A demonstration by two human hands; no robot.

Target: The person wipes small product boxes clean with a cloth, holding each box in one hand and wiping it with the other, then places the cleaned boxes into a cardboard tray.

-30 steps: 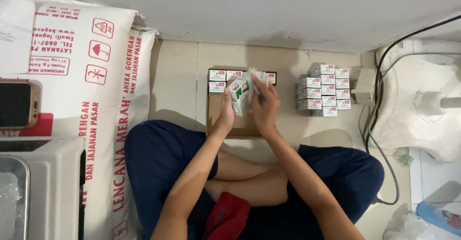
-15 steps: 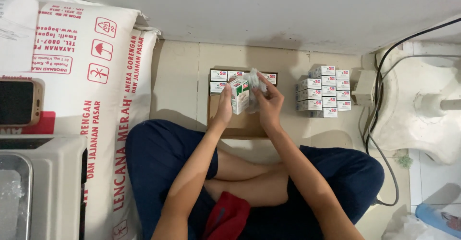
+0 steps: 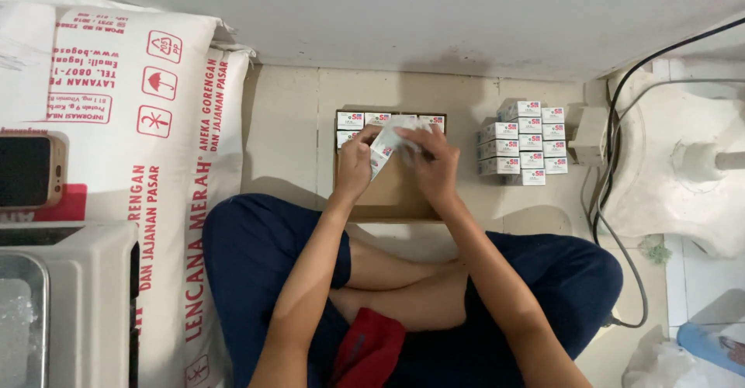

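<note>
Cardboard, brown and shallow, makes the open tray (image 3: 392, 194) on the tiled floor in front of a person sitting cross-legged in dark blue trousers. The one view there is, from the head camera, looks straight down on it.

Both hands meet over the tray's far edge. The left hand (image 3: 355, 163) and the right hand (image 3: 431, 163) are closed together on a small white box (image 3: 393, 141) with red and green print, fingers clenched around its ends, holding it just above the cardboard. It is tilted, not yet lying flat. Along the tray's far edge a row of matching small boxes (image 3: 365, 119) is already seated, with one more beneath it at the far left corner; the rest of the tray is bare.

To the right, apart from the tray, a neat stack of boxes (image 3: 526, 141) of the same kind stands on the floor. Beyond it sit a white adapter (image 3: 590, 136) and black cables (image 3: 621, 225). A big white sack (image 3: 167, 202) with red print lies along the left, a phone (image 3: 29, 171) resting on it.

To my eye the step in hand is seating this box into the second row. That would call for squaring it to its neighbours and pressing it down beside the corner box before letting go.
</note>
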